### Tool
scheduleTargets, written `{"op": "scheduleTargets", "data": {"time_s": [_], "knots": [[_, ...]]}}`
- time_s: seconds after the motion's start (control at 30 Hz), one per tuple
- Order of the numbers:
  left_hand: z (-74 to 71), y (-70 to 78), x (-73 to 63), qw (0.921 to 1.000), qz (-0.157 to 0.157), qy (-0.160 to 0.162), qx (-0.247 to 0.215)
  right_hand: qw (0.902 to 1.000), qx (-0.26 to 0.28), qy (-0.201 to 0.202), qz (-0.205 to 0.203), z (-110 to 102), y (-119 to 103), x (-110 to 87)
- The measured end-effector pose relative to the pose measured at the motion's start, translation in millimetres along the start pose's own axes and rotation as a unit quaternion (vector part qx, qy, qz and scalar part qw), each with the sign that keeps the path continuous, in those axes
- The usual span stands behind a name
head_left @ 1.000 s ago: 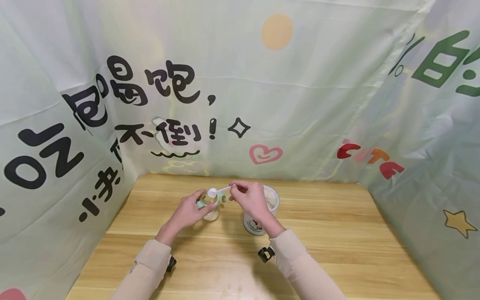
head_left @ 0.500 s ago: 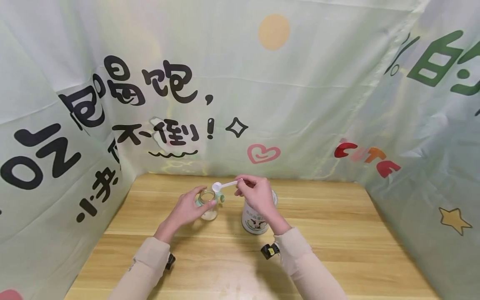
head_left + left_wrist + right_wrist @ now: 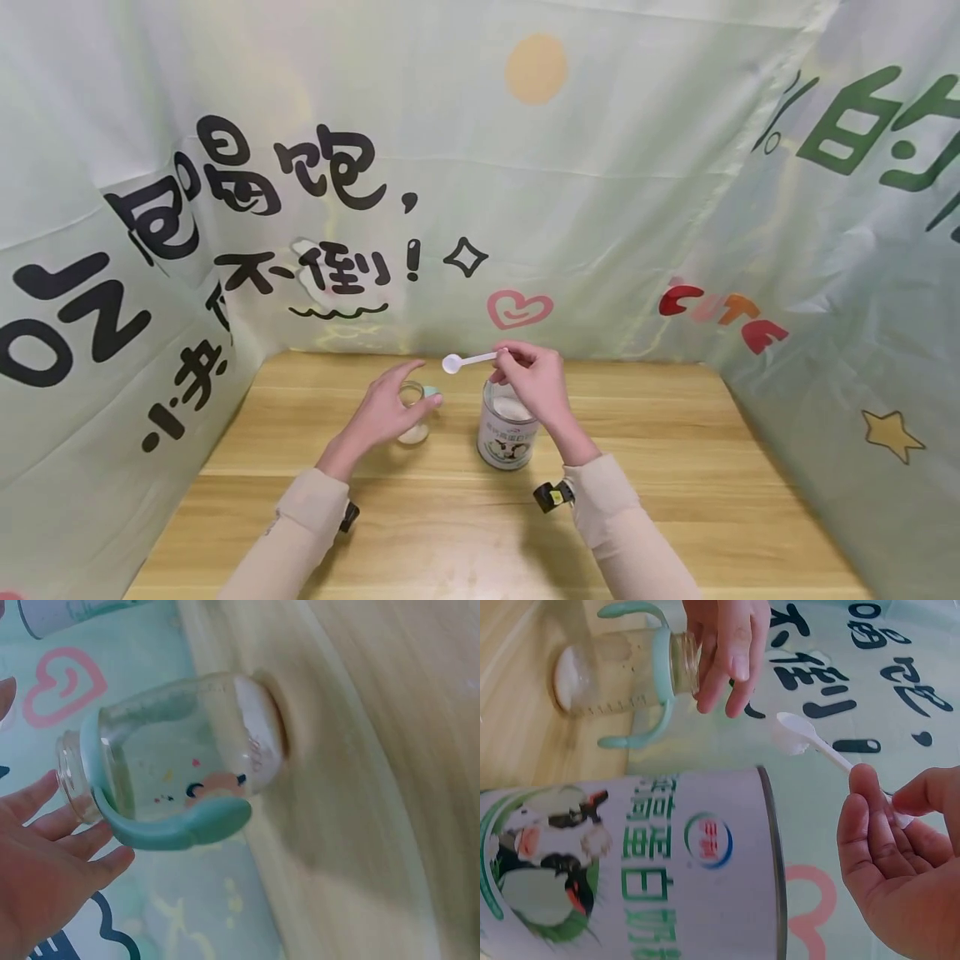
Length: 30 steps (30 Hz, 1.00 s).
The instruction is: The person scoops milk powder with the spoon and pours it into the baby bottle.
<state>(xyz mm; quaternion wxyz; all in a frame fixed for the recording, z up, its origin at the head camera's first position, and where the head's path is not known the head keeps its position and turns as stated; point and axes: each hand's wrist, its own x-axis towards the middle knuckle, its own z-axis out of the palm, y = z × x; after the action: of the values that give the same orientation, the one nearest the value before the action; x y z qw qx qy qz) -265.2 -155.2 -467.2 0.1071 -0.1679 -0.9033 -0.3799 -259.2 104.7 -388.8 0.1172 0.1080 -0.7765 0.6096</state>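
Observation:
A clear baby bottle (image 3: 161, 750) with a mint-green two-handled collar stands upright on the wooden table, white powder lying in its bottom. Around its uncapped neck, my left hand (image 3: 382, 414) is spread, its fingers extended and apart. My right hand (image 3: 534, 379) pinches the handle end of a white measuring scoop (image 3: 452, 363), level in the air between the bottle and a milk powder tin (image 3: 506, 446). The tin is topless, shows pale powder inside, and carries a cow picture on its side, as the right wrist view shows. Its far rim is partly hidden by my right hand.
Printed fabric walls (image 3: 600, 208) enclose the wooden table (image 3: 450, 533) at the back and on both sides. Black wrist cameras (image 3: 553, 497) sit at both cuffs.
My right hand has carried the scoop from over the bottle mouth to the right, above the tin's left side. My left hand has loosened its hold, fingers spreading off the bottle's neck.

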Motion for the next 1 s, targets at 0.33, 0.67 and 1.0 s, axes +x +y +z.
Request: {"op": "scheduleTargets", "data": {"time_s": [0.33,0.67,1.0], "knots": [[7.7,17.3,9.3,0.9994,0.032,-0.009,-0.001,0.9995,-0.011,0.022,0.018,-23,2,-0.5],[23.3,35.7,14.9,0.9988,0.019,-0.042,-0.014,0.9986,-0.01,0.047,0.022,-43,8,-3.7],[40.1,50.4,19.2,0.9965,0.016,-0.074,-0.037,0.9969,-0.024,0.069,0.029,-60,11,-9.1]]}}
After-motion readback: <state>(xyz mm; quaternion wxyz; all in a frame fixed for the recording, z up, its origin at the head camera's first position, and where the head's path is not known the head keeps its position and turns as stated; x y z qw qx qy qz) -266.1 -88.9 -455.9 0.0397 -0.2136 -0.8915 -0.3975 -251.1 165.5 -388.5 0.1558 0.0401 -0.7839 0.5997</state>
